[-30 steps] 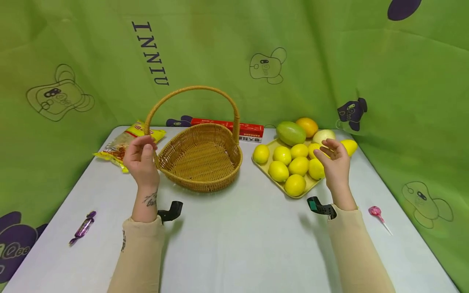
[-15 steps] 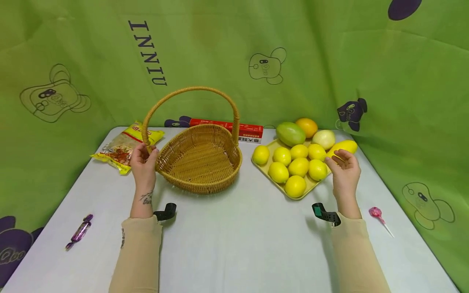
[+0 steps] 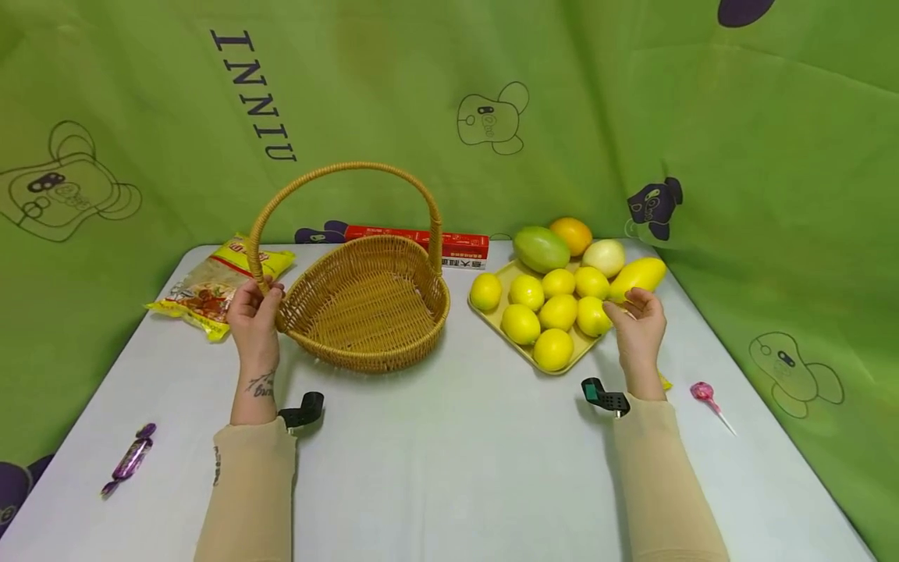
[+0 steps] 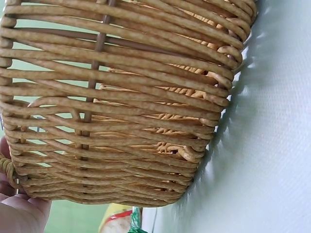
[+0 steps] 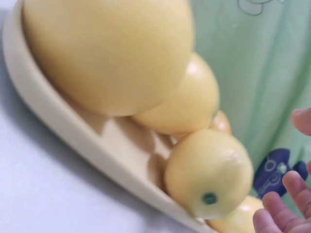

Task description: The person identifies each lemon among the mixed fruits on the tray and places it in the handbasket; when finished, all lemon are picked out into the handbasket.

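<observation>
From the head camera, a person's left hand (image 3: pixel 256 312) grips the base of the arched handle of a wicker basket (image 3: pixel 365 308) where it meets the rim, fingers curled round the cane; the basket sits on the pale counter (image 3: pixel 449 460), left of centre; the right hand (image 3: pixel 639 324) rests at the near right corner of a yellow tray (image 3: pixel 586 355), fingers loosely spread and just touching or next to the nearest lemon (image 3: pixel 591 316), closed on nothing; both forearms lie forward in beige sleeves, wrists low over the counter; more lemons, a green mango (image 3: pixel 541 248), an orange (image 3: pixel 571 234) and a long yellow fruit (image 3: pixel 637 275) crowd the tray; a snack packet (image 3: pixel 204 290), a red box (image 3: pixel 414 238), a wrapped sweet (image 3: pixel 129 459) and a lollipop (image 3: pixel 705 394) lie about. From the left wrist camera, the woven wall of the basket (image 4: pixel 126 107) fills the frame, tilted, with the heel of the hand (image 4: pixel 19 211) at its lower left; the weave looks stiff and light, and the handle root appears the firmest place to hold. From the right wrist camera, lemons (image 5: pixel 209 172) sit against the tray lip (image 5: pixel 73 136), blurred; fingertips (image 5: pixel 291 199) stand open just beside the fruit; smooth and round, a lemon would likely roll or slip unless cupped from both sides.
</observation>
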The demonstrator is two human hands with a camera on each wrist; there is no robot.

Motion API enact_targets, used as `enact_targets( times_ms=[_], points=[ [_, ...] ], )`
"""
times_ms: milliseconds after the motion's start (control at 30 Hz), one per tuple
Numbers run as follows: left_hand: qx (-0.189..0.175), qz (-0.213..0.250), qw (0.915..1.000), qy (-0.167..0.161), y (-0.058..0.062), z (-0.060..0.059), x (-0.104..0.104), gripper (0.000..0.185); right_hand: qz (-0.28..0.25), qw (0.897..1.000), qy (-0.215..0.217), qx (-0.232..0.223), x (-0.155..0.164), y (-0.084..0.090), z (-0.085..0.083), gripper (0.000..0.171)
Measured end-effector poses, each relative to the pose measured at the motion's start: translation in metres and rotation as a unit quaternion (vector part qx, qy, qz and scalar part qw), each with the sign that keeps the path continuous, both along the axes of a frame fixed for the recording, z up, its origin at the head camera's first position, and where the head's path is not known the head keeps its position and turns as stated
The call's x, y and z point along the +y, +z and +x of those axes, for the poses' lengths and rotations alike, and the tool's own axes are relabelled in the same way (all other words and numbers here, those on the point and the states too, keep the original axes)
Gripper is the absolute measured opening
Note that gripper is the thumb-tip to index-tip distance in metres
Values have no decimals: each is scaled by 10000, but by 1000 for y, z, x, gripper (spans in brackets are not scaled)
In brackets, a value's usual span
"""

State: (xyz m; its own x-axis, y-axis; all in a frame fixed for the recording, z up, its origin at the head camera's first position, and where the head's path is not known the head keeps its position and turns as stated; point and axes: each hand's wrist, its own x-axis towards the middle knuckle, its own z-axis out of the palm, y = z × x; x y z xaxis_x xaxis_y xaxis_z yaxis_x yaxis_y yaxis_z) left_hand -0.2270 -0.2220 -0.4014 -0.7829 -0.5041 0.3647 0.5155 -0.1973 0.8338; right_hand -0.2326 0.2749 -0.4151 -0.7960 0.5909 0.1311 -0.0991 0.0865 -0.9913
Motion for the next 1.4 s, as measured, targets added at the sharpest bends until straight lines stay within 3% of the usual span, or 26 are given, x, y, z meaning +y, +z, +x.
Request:
enact_targets(
  times_ms=[233,467,700,933,1100,1233,1400],
  points=[
    [-30,47,10000,-45,1,0,1,13,544,9935,399,-912,-4,-11,-4,60],
    [-110,148,9998,-93,1,2,0,14,977,9846,818,-1193,-4,-18,-10,64],
    [-65,67,9999,-66,1,3,0,13,1747,9649,1277,-1490,-3,-21,-12,73],
    [-235,58,9997,-58,1,2,-1,10,2167,9534,1286,-1658,-2,-20,-12,72],
    [-287,126,9995,-100,0,3,-2,7,2039,9596,1126,-1581,0,-15,-9,71],
    [-306,188,9992,-191,2,3,-3,7,1614,9729,1045,-1282,0,-2,-7,69],
    [-327,-23,9991,-254,2,2,-7,10,1022,9794,1423,-1008,-7,22,-2,68]
  ],
)
